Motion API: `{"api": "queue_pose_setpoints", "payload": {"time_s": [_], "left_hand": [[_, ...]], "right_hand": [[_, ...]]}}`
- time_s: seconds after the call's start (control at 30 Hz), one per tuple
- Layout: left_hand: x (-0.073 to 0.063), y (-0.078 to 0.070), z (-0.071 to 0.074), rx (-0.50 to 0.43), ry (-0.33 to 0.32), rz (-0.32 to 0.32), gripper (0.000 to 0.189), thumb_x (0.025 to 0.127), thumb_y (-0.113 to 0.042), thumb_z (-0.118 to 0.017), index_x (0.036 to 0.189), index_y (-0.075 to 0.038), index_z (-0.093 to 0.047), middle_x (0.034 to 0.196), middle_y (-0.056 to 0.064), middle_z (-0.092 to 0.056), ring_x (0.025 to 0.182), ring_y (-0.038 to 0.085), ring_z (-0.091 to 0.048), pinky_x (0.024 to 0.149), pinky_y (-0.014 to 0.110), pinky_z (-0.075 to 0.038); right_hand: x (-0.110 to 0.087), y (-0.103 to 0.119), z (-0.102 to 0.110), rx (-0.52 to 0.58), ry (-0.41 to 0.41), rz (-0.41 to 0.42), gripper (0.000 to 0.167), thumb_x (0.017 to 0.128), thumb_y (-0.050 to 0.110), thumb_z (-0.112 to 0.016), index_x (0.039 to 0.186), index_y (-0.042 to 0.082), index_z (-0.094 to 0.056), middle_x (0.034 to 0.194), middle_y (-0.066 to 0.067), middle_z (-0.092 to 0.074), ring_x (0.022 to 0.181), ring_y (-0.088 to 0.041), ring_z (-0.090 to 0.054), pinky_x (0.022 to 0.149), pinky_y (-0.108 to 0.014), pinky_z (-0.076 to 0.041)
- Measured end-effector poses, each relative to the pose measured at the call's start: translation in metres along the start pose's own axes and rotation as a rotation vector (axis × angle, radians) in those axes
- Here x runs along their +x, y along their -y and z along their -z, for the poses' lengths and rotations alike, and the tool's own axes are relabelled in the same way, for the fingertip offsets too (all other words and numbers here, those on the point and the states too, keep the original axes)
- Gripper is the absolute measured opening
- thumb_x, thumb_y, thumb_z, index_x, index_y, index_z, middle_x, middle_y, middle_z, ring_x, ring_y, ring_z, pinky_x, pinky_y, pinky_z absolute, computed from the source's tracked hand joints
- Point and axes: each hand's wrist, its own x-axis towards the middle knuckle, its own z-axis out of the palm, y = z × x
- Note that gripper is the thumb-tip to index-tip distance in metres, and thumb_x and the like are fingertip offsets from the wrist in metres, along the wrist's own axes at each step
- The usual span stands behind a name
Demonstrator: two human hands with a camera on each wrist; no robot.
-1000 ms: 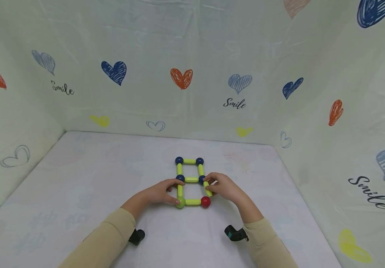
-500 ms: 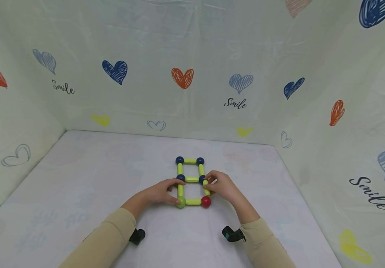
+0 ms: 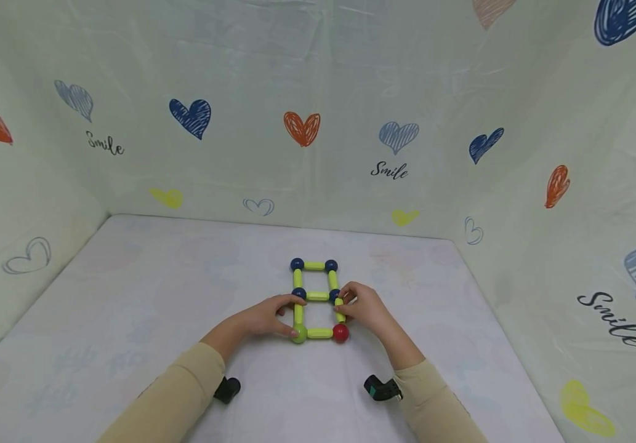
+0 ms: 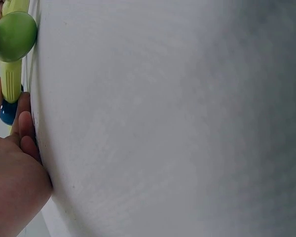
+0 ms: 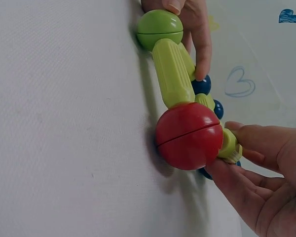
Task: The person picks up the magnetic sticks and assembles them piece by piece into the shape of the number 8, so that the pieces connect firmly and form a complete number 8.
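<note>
A flat ladder-like frame of yellow-green magnetic rods (image 3: pixel 320 333) and balls lies on the table. Its near corners are a green ball (image 3: pixel 299 334) and a red ball (image 3: pixel 340 333); the other balls are dark blue. My left hand (image 3: pixel 265 315) holds the frame's left side, thumb on the green ball and a finger on the middle-left blue ball (image 3: pixel 298 294). Between thumb and fingers, my right hand (image 3: pixel 366 306) pinches a yellow-green rod (image 5: pixel 231 148) on the right side. This rod lies between the middle-right blue ball (image 3: pixel 335 296) and the red ball; whether its near end touches is unclear.
The white table (image 3: pixel 157 307) spreads around the frame. Behind and beside it hangs a pale sheet (image 3: pixel 340 80) printed with hearts and "Smile". Black wrist cameras (image 3: pixel 382 388) sit at both sleeves, low over the tabletop.
My right hand has shifted slightly left with the pinched rod, whose near end swung inward to line up with the red ball. My left hand stays in the same place on the frame.
</note>
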Motion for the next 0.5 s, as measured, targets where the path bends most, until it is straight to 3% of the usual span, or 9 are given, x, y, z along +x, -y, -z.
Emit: {"api": "queue_pose_setpoints", "payload": {"time_s": [0.5], "left_hand": [[0.0006, 0.0021, 0.0009, 0.000, 0.002, -0.017, 0.061, 0.076, -0.023, -0.086, 0.130, -0.028, -0.058, 0.130, 0.001, -0.050, 0.109, 0.023, -0.045, 0.096, 0.042, -0.042]], "right_hand": [[0.0003, -0.0032, -0.0043, -0.039, 0.001, -0.026, 0.025, 0.082, 0.009, -0.079, 0.099, 0.005, -0.061, 0.086, -0.007, -0.059, 0.063, -0.016, -0.060, 0.060, -0.028, -0.053]]}}
